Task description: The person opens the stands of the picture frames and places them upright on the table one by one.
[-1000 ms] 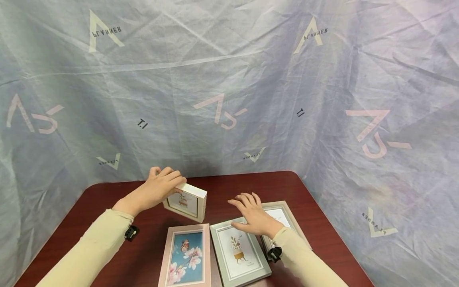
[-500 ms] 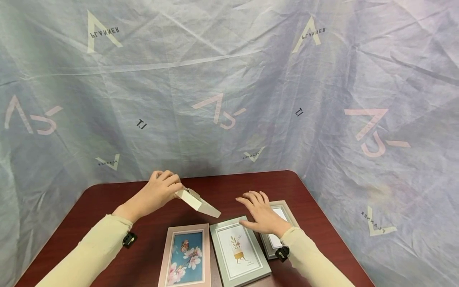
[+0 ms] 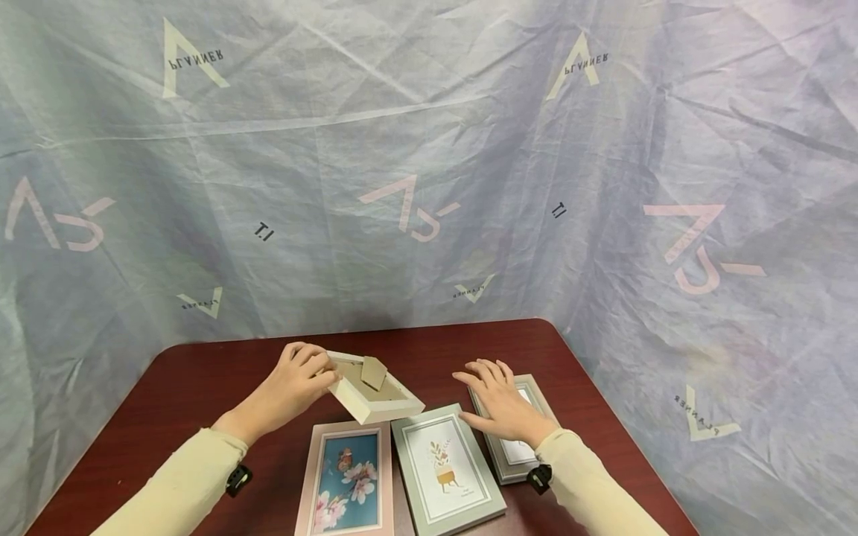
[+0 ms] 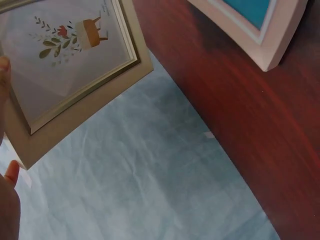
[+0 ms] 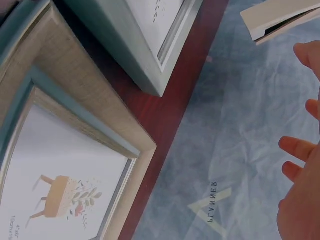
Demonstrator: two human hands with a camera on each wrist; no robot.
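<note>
My left hand (image 3: 291,383) grips a cream picture frame (image 3: 385,408) by its left edge and holds it tilted above the table. The back faces up in the head view, showing a brown board with its stand flap. From the left wrist, the front of this frame (image 4: 55,145) shows a printed potted plant. My right hand (image 3: 503,408), fingers spread and holding nothing, hovers over the beige-grey picture frame (image 3: 516,465) on the right. Just left of it lies a pale green picture frame (image 3: 442,469) with a plant print, face up.
A pink picture frame (image 3: 351,476) with a blue flower-and-bird picture lies face up beside the green one. The dark red table (image 3: 221,372) ends at a rounded back edge. A printed grey-blue cloth (image 3: 402,149) hangs behind and at both sides.
My left hand has turned the cream frame from front-facing to back up and lowered it toward the right. My right hand has shifted slightly right, away from the green frame.
</note>
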